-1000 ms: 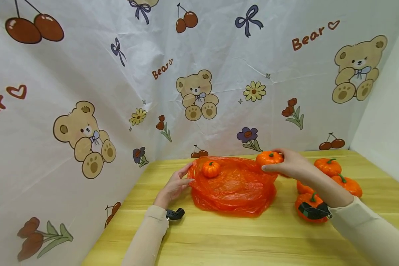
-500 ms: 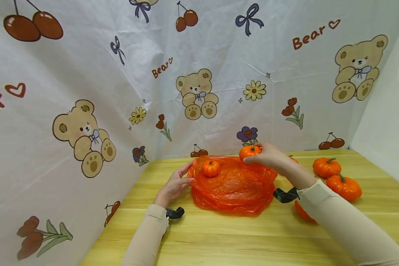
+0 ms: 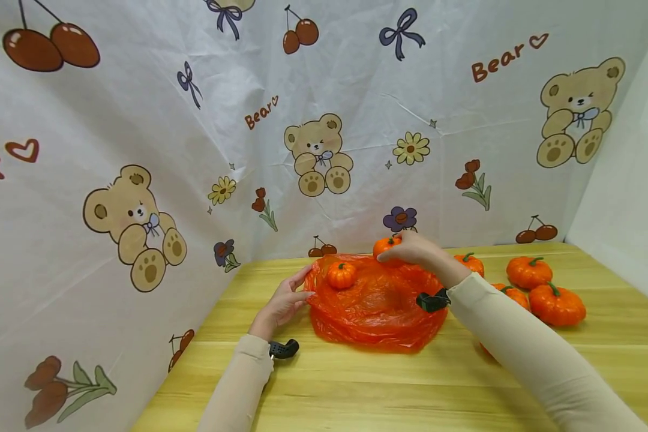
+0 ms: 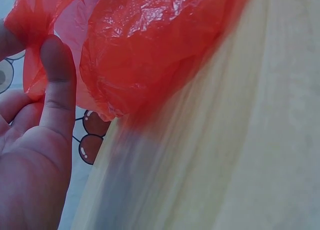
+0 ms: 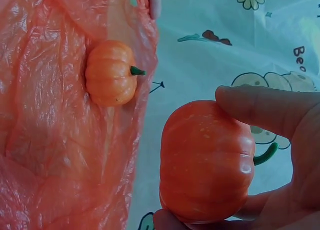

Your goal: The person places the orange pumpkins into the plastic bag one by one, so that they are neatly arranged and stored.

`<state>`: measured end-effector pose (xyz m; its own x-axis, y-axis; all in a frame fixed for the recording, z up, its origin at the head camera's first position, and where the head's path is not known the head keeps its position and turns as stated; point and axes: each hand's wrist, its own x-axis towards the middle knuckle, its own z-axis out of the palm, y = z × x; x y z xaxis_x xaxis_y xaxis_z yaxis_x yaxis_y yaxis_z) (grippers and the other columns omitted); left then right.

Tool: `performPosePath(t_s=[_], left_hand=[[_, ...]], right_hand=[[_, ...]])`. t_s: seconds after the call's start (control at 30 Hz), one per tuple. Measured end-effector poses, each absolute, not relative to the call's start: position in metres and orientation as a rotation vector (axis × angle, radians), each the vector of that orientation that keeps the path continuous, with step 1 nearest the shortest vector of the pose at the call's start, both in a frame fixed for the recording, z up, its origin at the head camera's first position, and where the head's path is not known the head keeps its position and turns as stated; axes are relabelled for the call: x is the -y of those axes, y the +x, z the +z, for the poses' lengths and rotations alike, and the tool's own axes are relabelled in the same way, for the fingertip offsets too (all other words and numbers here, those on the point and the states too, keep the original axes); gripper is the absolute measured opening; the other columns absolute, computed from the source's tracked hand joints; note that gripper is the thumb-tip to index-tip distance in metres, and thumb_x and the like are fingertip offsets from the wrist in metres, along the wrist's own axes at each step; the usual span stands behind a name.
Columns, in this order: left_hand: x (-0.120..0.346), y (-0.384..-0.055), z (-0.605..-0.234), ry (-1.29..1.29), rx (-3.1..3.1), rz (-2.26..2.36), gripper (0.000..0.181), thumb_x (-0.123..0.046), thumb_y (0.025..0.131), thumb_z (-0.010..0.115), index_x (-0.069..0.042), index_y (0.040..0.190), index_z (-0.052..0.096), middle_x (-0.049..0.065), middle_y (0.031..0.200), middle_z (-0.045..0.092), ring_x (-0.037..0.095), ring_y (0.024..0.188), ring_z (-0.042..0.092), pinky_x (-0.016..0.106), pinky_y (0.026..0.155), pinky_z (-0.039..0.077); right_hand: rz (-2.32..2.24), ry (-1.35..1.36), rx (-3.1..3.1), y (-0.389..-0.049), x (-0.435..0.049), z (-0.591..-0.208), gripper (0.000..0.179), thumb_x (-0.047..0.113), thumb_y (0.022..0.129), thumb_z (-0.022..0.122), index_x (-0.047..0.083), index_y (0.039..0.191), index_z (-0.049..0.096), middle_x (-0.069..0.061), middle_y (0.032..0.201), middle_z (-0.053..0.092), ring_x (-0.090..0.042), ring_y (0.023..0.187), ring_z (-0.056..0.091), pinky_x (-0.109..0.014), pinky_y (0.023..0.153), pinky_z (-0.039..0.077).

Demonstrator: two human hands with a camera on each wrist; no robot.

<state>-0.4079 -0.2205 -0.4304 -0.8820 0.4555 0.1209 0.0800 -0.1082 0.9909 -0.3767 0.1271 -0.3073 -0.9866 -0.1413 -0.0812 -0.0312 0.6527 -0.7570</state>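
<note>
A thin red plastic bag (image 3: 378,324) lies spread with its mouth open on the table. My left hand (image 3: 283,303) pinches its left rim between thumb and fingers, as the left wrist view shows. One small orange pumpkin (image 3: 342,275) sits in the bag near that hand. Above the bag's far rim my right hand (image 3: 418,251) holds a second pumpkin (image 5: 207,162), fingers and thumb around its sides. The green stem of the held pumpkin points toward the palm in the right wrist view.
Several more orange pumpkins (image 3: 557,305) stand on the right of the wooden table (image 3: 356,390), some partly hidden by the right sleeve (image 3: 518,336). Behind the table hangs a white cloth (image 3: 356,78) printed with bears.
My right hand has carried its pumpkin leftward, from the bag's right edge to above the far rim. The left hand and the pumpkin in the bag have stayed in place.
</note>
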Motion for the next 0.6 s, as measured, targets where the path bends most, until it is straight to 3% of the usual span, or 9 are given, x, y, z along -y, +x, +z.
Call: performPosePath(t_s=[0.2,0.33,0.6], left_hand=[[0.22,-0.406,-0.429,0.589,-1.892,2.084,0.081,0.013,0.095,0.057,-0.014,0.165,0.024,0.009,0.174,0.016,0.045,0.15,0.032,0.021,0.09,0.059],[0.219,-0.404,-0.429,0.584,-1.881,2.089,0.081,0.013,0.096,0.056,-0.014,0.165,0.024,0.009,0.174,0.017,0.047,0.15,0.031,0.02,0.089,0.059],[0.219,-0.404,-0.429,0.594,-1.872,2.1,0.082,0.014,0.094,0.057,-0.013,0.165,0.024,0.008,0.174,0.017,0.046,0.152,0.029,0.02,0.09,0.059]], right_hand=[[-1.264,-0.095,-2.691,-0.394,-0.115,-0.319,0.092,0.033,0.087,0.079,-0.009,0.152,0.03,-0.026,0.138,0.049,-0.034,0.109,0.055,-0.043,0.095,0.054],[-1.206,-0.047,-2.684,-0.404,-0.106,-0.328,0.084,0.033,0.085,0.081,-0.007,0.145,0.039,-0.022,0.135,0.05,-0.031,0.107,0.054,-0.042,0.093,0.053],[-1.206,-0.029,-2.63,-0.418,-0.093,-0.345,0.081,0.03,0.083,0.081,-0.007,0.146,0.045,-0.026,0.151,0.047,-0.045,0.134,0.051,-0.057,0.113,0.046]])
